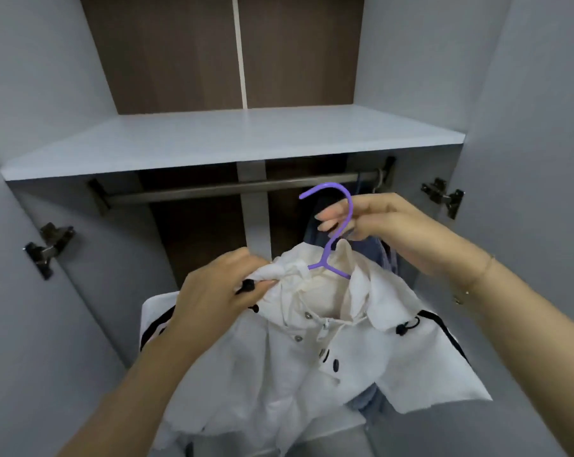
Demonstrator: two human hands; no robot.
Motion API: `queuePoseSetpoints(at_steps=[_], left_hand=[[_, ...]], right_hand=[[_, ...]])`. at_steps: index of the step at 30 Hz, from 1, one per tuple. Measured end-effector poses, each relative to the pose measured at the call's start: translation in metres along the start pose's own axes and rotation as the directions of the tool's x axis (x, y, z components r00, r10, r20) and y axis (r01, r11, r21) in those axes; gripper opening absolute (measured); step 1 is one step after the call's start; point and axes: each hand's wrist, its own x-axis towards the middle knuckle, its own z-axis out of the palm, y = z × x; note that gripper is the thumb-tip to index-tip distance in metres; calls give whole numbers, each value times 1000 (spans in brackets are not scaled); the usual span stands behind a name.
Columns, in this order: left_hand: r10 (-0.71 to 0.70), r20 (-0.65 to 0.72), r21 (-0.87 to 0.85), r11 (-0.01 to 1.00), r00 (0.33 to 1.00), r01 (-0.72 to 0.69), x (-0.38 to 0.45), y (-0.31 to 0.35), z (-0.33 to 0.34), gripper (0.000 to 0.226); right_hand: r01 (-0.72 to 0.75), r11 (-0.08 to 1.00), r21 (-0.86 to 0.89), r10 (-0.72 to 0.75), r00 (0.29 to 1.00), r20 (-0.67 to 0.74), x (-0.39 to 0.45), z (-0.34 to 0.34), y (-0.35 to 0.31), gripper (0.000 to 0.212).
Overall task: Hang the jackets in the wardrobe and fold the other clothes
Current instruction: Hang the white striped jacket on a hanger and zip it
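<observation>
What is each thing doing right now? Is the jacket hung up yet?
White jacket: on the purple hanger, not hung up yet.
Purple hanger: hook free, below the rail.
Rail: holds dark clothes at its right end.
Right hand: holds the hanger's hook.
Left hand: pinches the jacket's hood.
Wardrobe doors: open.

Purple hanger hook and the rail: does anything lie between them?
No. In the head view the hook, held by the right hand, sits just below the rail, with only bare space between them.
</observation>
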Motion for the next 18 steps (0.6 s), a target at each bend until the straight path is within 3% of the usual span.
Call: queuePoseSetpoints(at_steps=[2,5,7,8,9,11,12,13,14,15,16,18], left_hand=[[-79,65,-87,993,995,84,-23,-2,21,17],[-224,174,-214,942,959,258,-56,4,54,29],[-362,252,-341,834,897,433,-82,6,74,27],[-428,322,-432,728,845,533,-93,5,80,28],[-499,451,-505,541,740,672,-105,2,83,34],[-535,755,-447,3,379,895,-123,-7,88,52],[-515,835,-330,-181,197,927,-133,-14,94,64],[-479,876,-212,-294,48,932,-141,-19,102,77],[-421,905,-118,-385,-60,915,-148,-21,110,85],[-325,939,-61,-472,-110,879,-152,-18,119,88],[-223,969,-35,-545,-105,838,-154,-13,128,85],[-144,990,-86,-600,-2,795,-147,-1,142,65]], right_hand=[[33,991,131,-30,999,-27,-14,22,21,19],[28,988,153,-2,986,-169,-24,63,58,40],[-5,977,211,40,986,-163,-32,85,80,41],[-9,972,234,41,991,-131,-37,90,88,39],[-22,970,243,41,996,-74,-43,95,96,35],[-54,960,273,50,998,23,-53,102,109,27],[-71,949,307,57,997,53,-57,106,113,25],[-86,935,345,64,995,74,-60,109,116,26],[-90,924,372,63,994,85,-62,112,119,30],[-88,921,380,58,994,88,-63,114,120,37],[-81,924,374,49,994,94,-63,115,121,43],[-76,932,354,39,993,110,-65,117,124,47]])
